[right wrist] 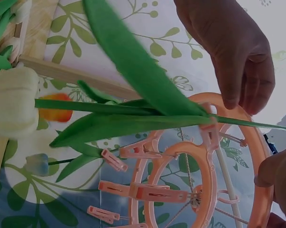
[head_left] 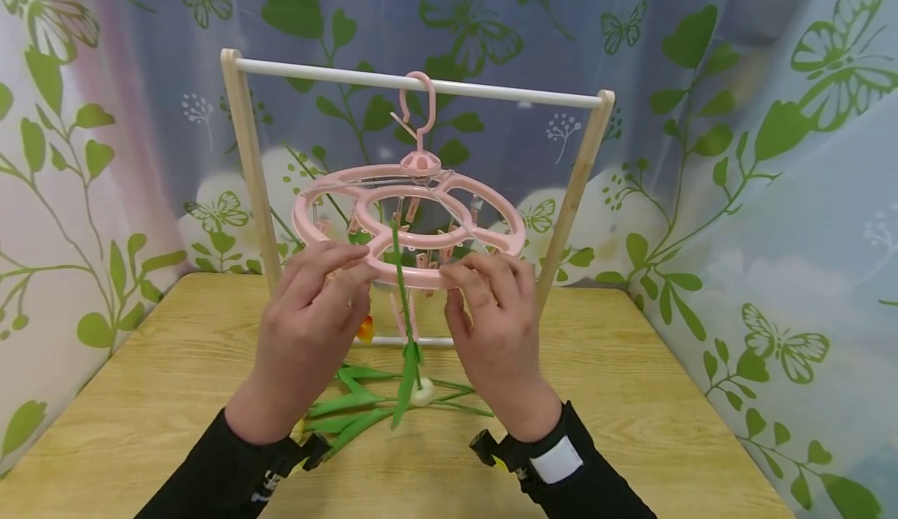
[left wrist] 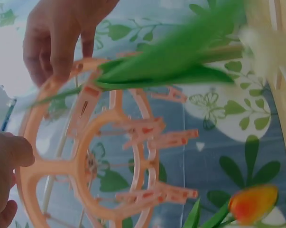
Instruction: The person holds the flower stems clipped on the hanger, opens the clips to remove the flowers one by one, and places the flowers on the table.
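A pink round clip hanger hangs by its hook from a white rod. My left hand grips the front left of its outer ring between thumb and fingers. On the front right, my right hand pinches the same ring. Between the hands, a white artificial tulip hangs upside down, its stem caught in a pink clip below the ring. An orange tulip and a pale blue tulip also hang head down, farther back.
The rod spans a wooden stand on the wood-grain table. Several artificial tulips with green leaves lie on the table beneath the hanger. A patterned curtain surrounds the table's back and sides.
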A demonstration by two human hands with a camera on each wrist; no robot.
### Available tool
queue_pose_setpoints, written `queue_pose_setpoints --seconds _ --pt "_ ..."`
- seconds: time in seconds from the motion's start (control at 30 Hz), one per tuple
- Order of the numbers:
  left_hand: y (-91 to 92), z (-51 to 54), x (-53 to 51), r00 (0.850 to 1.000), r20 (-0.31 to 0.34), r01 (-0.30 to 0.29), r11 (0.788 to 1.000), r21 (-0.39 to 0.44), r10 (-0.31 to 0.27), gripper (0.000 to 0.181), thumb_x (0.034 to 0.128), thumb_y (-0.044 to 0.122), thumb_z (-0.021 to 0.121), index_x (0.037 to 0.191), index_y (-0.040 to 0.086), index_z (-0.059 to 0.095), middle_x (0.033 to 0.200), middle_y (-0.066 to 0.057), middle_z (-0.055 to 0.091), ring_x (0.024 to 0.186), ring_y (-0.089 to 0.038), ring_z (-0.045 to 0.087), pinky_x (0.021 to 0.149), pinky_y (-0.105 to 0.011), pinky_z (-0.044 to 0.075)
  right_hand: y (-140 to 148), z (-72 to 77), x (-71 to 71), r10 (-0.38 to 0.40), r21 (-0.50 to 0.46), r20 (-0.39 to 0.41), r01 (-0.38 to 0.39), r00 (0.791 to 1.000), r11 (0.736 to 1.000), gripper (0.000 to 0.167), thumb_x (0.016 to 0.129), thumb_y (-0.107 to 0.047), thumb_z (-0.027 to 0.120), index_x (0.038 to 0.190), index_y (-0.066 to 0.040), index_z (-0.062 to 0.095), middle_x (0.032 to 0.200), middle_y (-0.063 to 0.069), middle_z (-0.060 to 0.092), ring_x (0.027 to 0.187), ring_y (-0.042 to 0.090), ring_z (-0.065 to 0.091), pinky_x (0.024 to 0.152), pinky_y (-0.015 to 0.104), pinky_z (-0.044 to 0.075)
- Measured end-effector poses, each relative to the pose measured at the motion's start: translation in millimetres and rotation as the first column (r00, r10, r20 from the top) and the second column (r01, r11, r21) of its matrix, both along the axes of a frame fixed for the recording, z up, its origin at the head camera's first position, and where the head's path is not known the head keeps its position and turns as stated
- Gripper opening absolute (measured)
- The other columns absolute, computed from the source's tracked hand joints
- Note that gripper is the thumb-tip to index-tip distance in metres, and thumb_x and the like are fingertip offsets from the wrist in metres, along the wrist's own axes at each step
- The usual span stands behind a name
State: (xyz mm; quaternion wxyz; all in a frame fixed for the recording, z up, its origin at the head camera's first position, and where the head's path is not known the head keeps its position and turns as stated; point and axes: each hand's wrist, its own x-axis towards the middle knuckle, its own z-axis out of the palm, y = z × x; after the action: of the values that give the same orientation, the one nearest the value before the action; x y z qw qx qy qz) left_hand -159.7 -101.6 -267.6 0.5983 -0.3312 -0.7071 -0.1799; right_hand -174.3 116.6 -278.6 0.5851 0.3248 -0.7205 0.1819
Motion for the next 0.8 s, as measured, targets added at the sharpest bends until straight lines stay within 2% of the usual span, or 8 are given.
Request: queue_pose_setpoints --seconds 0.17,0.3,0.53,0.67,0.8 --pt "-11.9 -1.1 -4.8 0.999 0.04 -0.035 0.999 0.022 0.034 0.02 0.0866 -0.007 0.068 0.106 -0.001 0.069 0.116 -0.017 0.068 0.116 -0.036 0.061 0.102 -0.041 0.048 2.6 -0.2 -2.1 0.011 -0.009 0.016 -0.011 1.0 1.0 0.025 0.089 -0.003 0.068 0.114 -0.008 0.068 0.113 0.013 0.062 0.099 0.036 0.051 0.087 0.045 0.043" --pt "-14.4 0.3 -5.4 1.0 0.017 -0.022 0.999 0.024 0.022 0.018 0.0889 -0.007 0.065 0.105 0.0 0.07 0.113 -0.016 0.069 0.111 -0.035 0.063 0.098 -0.041 0.05 3.2 -0.2 -3.2 0.022 -0.019 0.012 -0.022 1.0 1.0 0.026 0.09 -0.007 0.069 0.116 -0.009 0.069 0.113 0.013 0.063 0.099 0.036 0.051 0.087 0.045 0.043" --pt "-4.8 2.5 -1.3 0.999 -0.034 0.023 1.0 0.015 -0.022 0.018 0.0855 -0.008 0.064 0.098 0.002 0.072 0.108 -0.014 0.07 0.097 -0.035 0.064 0.082 -0.045 0.054 3.4 0.7 -2.2 0.004 -0.008 0.001 -0.004 1.0 1.0 0.031 0.087 -0.008 0.073 0.118 -0.009 0.068 0.115 0.014 0.061 0.103 0.037 0.052 0.091 0.046 0.043" --pt "1.6 -0.7 1.6 0.999 -0.036 0.04 0.999 -0.019 -0.041 0.018 0.0872 -0.005 0.063 0.1 0.004 0.072 0.107 -0.014 0.07 0.095 -0.034 0.063 0.08 -0.044 0.054 2.1 1.6 -2.1 0.012 -0.003 -0.008 -0.012 1.0 1.0 0.026 0.087 -0.005 0.072 0.112 -0.007 0.069 0.112 0.013 0.063 0.103 0.037 0.054 0.101 0.046 0.044" --pt "7.4 -4.2 1.6 0.997 -0.057 0.057 0.998 -0.017 -0.058 0.015 0.0898 0.0 0.06 0.099 0.004 0.072 0.105 -0.016 0.068 0.094 -0.035 0.062 0.081 -0.043 0.052 1.0 1.9 -3.0 0.03 -0.003 -0.001 -0.03 1.0 1.0 0.022 0.089 -0.005 0.071 0.11 -0.005 0.07 0.109 0.012 0.065 0.102 0.036 0.056 0.104 0.045 0.043"
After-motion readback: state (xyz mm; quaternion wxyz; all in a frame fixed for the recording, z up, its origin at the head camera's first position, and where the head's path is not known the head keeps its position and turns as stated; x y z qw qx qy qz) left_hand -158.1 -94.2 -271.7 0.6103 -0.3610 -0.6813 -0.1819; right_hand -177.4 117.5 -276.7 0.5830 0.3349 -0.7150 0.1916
